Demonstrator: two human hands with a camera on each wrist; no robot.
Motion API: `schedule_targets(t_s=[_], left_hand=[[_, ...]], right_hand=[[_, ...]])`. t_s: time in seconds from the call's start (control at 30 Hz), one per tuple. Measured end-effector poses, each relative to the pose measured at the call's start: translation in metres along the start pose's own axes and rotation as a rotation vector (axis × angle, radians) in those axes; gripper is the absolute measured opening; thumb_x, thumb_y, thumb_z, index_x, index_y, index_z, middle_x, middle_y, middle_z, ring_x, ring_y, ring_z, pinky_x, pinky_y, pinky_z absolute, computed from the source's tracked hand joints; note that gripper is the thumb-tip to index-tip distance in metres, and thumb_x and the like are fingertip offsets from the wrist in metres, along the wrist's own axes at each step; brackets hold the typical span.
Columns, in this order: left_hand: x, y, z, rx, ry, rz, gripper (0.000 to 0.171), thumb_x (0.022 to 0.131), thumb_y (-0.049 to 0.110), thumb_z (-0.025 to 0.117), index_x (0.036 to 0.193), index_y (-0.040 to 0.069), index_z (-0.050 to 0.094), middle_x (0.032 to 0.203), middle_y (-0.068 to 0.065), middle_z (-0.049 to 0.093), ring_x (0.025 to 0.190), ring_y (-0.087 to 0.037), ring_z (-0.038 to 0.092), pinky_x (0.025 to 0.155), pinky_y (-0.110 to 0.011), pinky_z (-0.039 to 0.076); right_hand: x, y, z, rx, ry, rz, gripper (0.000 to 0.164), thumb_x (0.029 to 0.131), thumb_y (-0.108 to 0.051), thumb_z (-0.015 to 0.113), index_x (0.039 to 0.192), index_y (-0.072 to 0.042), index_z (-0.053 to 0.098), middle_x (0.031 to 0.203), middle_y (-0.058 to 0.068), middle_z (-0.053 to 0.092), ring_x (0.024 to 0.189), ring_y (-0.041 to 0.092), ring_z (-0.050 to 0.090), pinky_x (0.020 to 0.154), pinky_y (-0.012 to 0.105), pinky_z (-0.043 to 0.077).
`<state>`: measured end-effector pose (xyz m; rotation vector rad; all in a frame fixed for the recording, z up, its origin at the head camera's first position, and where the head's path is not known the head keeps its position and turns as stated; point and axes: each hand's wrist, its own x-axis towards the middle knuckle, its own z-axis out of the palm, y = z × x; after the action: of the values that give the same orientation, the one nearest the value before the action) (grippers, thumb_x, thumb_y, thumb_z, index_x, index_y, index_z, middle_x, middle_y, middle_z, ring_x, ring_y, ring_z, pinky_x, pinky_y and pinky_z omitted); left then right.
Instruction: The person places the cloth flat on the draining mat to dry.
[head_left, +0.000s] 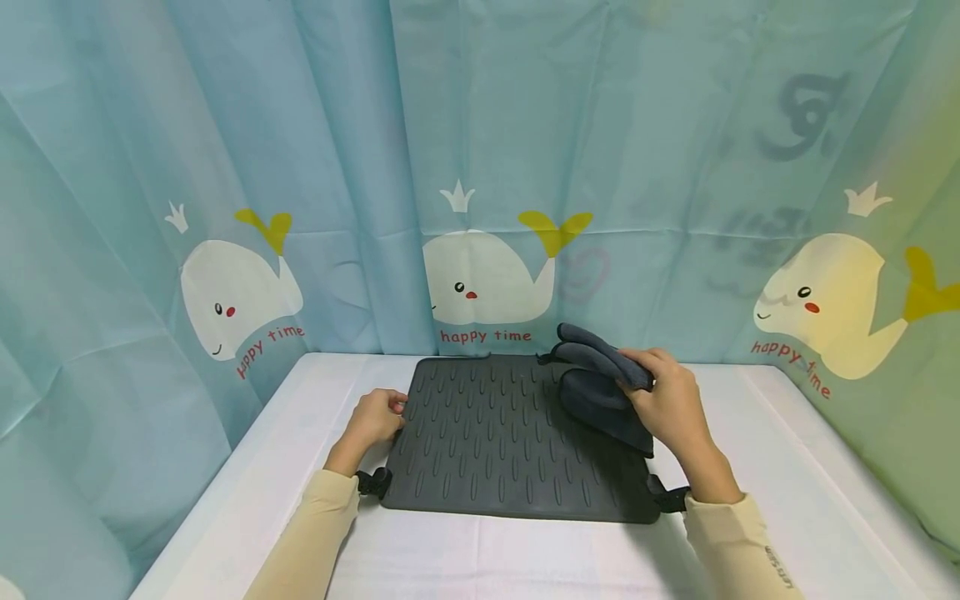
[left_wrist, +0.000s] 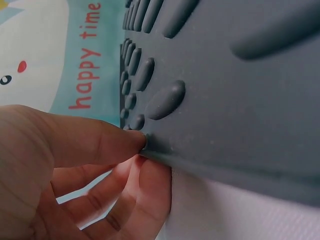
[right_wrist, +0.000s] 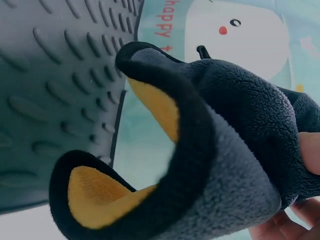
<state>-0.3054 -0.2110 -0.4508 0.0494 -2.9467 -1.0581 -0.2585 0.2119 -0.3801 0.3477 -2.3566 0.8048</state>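
A dark grey rubber mat (head_left: pixel 480 450) with raised oblong bumps lies on the table. At its left edge my left hand (head_left: pixel 377 416) pinches the rim; the left wrist view shows the thumb (left_wrist: pixel 100 139) on the bumpy face of the mat (left_wrist: pixel 225 110) and curled fingers against the edge. My right hand (head_left: pixel 670 400) grips a bunched microfibre cloth (head_left: pixel 600 400) over the mat's right part. Up close, the cloth (right_wrist: pixel 240 110) is fluffy dark grey on one face and yellow on the other, with a black border. Part of the right hand is hidden behind it.
White cloth covers the table (head_left: pixel 345 550). Behind and on both sides hangs a blue-green curtain (head_left: pixel 352 167) printed with whales. Black wrist straps (head_left: pixel 372 482) sit on both forearms, close to the mat's near corners.
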Motion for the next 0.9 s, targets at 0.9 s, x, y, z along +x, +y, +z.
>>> schedule_targets(t_s=[0.9], left_hand=[[0.000,0.001,0.000,0.067,0.034,0.033,0.039,0.081,-0.001,0.067,0.120,0.000,0.072,0.096,-0.008,0.072,0.086,-0.023,0.064,0.076,-0.037,0.052]], right_hand=[[-0.009,-0.033,0.032,0.129,0.045,-0.055,0.034,0.083,-0.002,0.083,0.116,-0.005,0.075,0.105,0.013,0.072,0.097,0.035,0.072,0.085,0.053,0.057]])
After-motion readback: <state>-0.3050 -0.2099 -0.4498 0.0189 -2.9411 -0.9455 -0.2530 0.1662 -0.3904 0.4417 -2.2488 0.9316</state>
